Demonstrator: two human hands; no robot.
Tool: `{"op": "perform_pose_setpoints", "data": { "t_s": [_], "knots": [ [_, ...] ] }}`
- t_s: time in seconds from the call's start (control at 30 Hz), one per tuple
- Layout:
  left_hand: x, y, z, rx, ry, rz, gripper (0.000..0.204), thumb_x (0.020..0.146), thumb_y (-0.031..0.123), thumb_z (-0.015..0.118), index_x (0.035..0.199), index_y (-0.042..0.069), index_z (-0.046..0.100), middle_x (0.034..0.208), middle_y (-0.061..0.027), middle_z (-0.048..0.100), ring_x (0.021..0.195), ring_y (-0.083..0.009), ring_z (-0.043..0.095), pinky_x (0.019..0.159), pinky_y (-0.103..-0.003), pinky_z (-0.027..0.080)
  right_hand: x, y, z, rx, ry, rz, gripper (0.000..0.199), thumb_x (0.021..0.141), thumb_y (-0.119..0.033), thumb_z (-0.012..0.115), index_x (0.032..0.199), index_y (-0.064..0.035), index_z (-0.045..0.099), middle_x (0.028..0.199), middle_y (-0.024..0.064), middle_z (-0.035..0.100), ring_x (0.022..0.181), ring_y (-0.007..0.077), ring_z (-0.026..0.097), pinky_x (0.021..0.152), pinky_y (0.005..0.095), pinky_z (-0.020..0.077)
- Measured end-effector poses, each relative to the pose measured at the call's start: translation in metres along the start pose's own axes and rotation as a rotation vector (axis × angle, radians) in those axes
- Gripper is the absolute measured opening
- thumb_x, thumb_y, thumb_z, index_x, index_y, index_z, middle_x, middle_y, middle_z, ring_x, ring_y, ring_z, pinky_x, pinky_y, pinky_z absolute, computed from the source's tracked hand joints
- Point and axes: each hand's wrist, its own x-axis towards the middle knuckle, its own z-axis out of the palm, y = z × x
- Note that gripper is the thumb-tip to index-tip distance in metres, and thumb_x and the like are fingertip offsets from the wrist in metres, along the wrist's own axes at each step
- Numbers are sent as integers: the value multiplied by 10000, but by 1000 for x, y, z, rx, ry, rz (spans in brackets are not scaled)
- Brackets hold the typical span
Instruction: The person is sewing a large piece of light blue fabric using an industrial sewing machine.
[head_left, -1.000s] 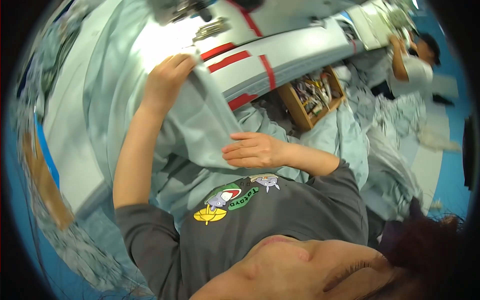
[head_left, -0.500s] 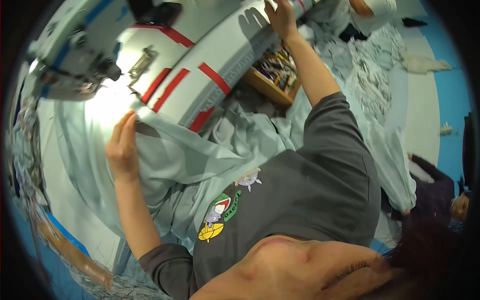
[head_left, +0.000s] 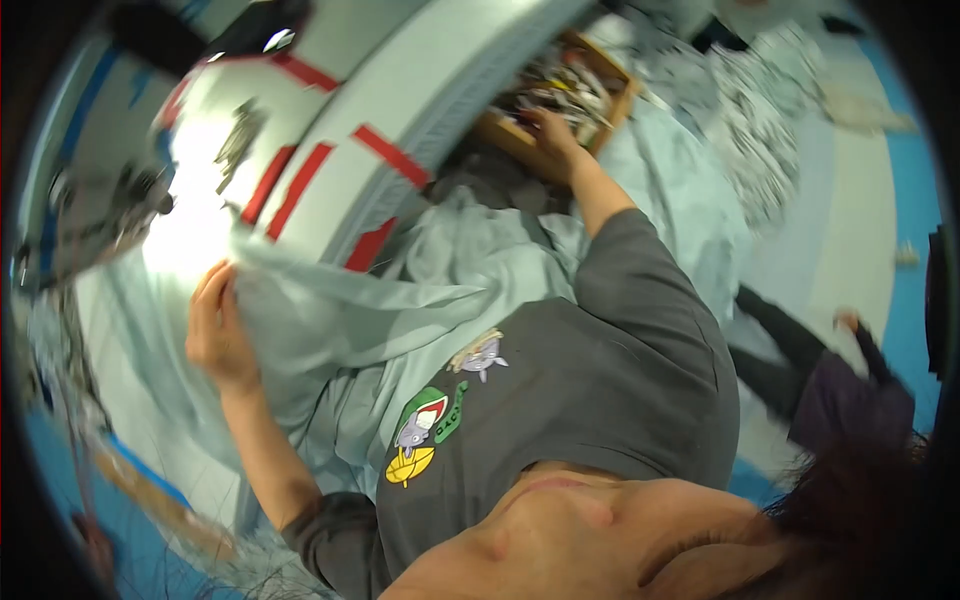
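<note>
Left hand (head_left: 215, 335) is closed on a fold of pale grey-green fabric (head_left: 400, 300), which is pinched between thumb and fingers at the desk (head_left: 420, 90) edge. Right hand (head_left: 553, 135) is stretched far out into a wooden tray (head_left: 500, 130) of small tools; whether anything is gripped cannot be told. The fabric is draped between both hands, down over the lap. Beyond the left hand, a blurred sewing machine (head_left: 100, 215) is seen. Red tape strips (head_left: 390, 155) are stuck on the desk.
</note>
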Motion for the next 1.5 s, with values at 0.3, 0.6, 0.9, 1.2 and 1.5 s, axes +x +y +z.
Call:
{"op": "perform_pose_setpoints", "data": {
  "t_s": [0.3,0.6,0.9,1.2,1.5],
  "knots": [
    [-17,13,-16,-534,190,-551,70,898,33,590,952,17,632,986,-76,669,895,-157,670,712,-245,557,34,-42,3,-495,-353,76,343,763,-37,583,1103,-83,599,1040,201,623,980,382,596,805,452,493],
    [-52,38,-17,-643,169,-333,62,860,-28,609,918,-5,613,922,-110,687,841,-168,675,707,-249,550,-39,-86,-89,178,154,178,273,962,-268,489,1022,-31,610,746,93,588,640,207,548,576,295,413],
    [-70,42,-5,-727,282,-319,91,855,-39,614,932,10,612,929,-112,685,849,-185,676,713,-251,551,-47,-399,-110,142,-111,-782,333,791,-223,709,1040,-34,595,775,59,617,615,186,588,557,283,470],
    [-67,50,-18,-702,233,-257,98,813,-56,639,893,-2,621,890,-120,691,812,-171,672,691,-255,546,-35,-452,-76,-226,-118,-864,284,835,-345,648,916,-80,586,706,71,588,590,238,601,498,336,455],
    [-171,53,-99,-144,-934,-659,151,747,16,667,895,24,638,749,-116,641,730,-250,644,669,-336,504,32,-324,-120,-173,217,-362,295,893,-349,593,993,-74,627,801,107,665,726,278,654,634,354,497]
  ]
}}
